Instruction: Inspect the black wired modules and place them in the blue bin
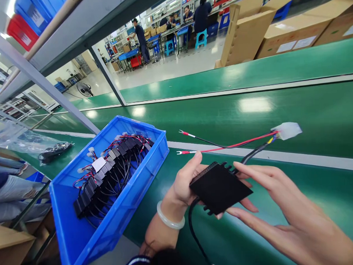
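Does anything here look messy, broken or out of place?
Nothing stands out. The left hand and right hand hold a black box with tidy wires; more sit lined up in the blue bin.

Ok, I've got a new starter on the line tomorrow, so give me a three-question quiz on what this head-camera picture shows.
1. True or false: the black module is held in both hands.
2. Which end of the wire harness lies over the green conveyor belt? A) white connector B) a blue plug C) a metal clamp
3. Fill in: the blue bin holds a row of black ____ with wires.

Key
1. True: the left hand grips it from beneath and the right hand touches its right side with its fingers.
2. A; beside it, red and black wires end in fork terminals.
3. modules.
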Action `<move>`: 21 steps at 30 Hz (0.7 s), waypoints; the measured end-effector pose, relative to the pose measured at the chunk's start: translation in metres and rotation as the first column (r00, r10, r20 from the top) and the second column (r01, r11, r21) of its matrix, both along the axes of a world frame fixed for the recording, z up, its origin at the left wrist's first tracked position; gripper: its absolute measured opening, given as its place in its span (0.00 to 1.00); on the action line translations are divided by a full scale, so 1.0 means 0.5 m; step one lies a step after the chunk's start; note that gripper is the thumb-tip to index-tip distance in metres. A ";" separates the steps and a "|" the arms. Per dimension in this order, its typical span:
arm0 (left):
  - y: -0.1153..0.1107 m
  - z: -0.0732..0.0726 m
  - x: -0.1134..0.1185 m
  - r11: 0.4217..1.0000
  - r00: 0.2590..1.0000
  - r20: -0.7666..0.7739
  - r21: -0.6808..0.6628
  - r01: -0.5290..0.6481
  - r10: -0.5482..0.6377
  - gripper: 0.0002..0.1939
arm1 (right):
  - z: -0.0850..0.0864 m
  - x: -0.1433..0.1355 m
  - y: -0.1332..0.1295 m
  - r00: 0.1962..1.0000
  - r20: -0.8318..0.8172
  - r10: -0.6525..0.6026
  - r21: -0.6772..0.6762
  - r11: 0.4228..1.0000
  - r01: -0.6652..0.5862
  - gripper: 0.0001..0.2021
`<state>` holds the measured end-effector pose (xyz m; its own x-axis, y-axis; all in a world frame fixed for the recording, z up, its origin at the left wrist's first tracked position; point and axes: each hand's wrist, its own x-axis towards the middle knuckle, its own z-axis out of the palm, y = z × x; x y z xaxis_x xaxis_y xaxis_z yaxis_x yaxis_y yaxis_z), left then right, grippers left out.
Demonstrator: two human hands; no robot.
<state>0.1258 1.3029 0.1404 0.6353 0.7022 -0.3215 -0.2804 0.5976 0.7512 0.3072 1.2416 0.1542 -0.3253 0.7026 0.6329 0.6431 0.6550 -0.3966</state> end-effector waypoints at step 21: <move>0.017 -0.020 -0.012 0.994 0.994 0.003 -0.026 0.107 -0.107 0.57 | 0.001 -0.011 0.012 0.983 0.152 -0.102 0.205 0.976 0.070 0.34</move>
